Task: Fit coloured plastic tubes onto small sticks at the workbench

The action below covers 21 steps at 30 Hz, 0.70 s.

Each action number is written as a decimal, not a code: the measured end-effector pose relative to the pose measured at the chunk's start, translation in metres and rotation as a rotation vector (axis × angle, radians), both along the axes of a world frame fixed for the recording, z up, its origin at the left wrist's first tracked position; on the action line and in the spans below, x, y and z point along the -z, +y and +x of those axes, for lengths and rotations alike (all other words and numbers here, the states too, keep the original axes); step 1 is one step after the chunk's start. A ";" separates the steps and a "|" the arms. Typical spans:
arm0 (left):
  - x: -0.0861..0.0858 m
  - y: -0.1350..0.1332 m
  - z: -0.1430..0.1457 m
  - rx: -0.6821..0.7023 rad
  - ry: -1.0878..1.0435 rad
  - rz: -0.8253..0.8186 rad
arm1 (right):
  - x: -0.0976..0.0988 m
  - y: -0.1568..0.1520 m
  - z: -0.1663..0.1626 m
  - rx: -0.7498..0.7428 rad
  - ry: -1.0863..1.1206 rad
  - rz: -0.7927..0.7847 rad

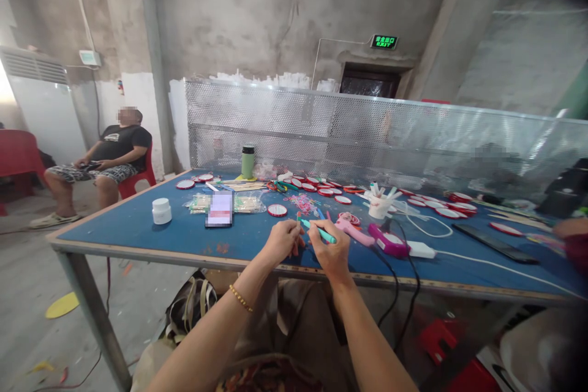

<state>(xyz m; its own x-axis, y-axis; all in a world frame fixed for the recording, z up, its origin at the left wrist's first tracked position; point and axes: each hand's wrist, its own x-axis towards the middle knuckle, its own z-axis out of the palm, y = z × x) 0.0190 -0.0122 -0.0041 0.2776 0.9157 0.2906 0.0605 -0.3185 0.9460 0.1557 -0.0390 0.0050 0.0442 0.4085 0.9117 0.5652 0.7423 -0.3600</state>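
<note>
The left hand is pinching a small orange-green piece, and the right hand is pinching a teal marker close to it.

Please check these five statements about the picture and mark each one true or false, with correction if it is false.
1. The right hand holds a turquoise pen close to the left hand. True.
2. The left hand is empty. False: its fingertips grip a small slim piece.
3. The white jar stands to the left of the green flask. True.
4. The flask lies on its side. False: it stands upright.
5. A gold-coloured bracelet is on the left wrist. True.
</note>
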 end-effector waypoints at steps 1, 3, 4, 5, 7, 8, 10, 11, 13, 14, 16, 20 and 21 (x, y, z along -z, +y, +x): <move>0.000 0.000 0.000 -0.001 0.004 0.001 | 0.000 0.000 0.000 -0.003 0.004 -0.005; 0.000 0.000 0.000 -0.002 0.009 0.002 | 0.001 0.001 0.000 -0.010 -0.002 -0.010; 0.000 -0.001 0.000 -0.001 0.010 0.004 | 0.001 0.001 0.000 -0.012 -0.009 -0.007; -0.001 -0.001 0.000 -0.002 0.010 0.006 | 0.001 0.002 0.000 -0.012 -0.018 -0.002; -0.002 -0.002 0.000 -0.007 0.009 0.012 | 0.000 0.002 0.000 -0.011 -0.037 0.010; -0.002 -0.003 0.000 -0.010 0.008 0.013 | 0.000 0.002 0.000 -0.010 -0.045 0.013; -0.003 -0.004 0.000 -0.014 0.005 0.013 | 0.000 0.001 0.000 -0.011 -0.056 0.013; -0.004 -0.004 0.000 -0.014 0.005 0.012 | -0.001 0.001 0.000 -0.013 -0.058 0.012; -0.004 -0.004 0.000 -0.013 0.007 0.012 | -0.001 0.001 -0.001 -0.018 -0.065 0.014; -0.004 -0.003 0.000 -0.013 0.006 0.011 | -0.001 0.001 -0.001 -0.019 -0.068 0.015; -0.004 -0.003 0.000 -0.014 0.006 0.006 | -0.001 0.001 -0.001 -0.021 -0.074 0.016; -0.004 -0.003 0.000 -0.011 0.007 -0.002 | 0.000 0.002 0.000 -0.019 -0.083 0.018; -0.004 -0.004 0.000 -0.011 0.007 -0.002 | 0.000 0.002 0.000 -0.019 -0.084 0.017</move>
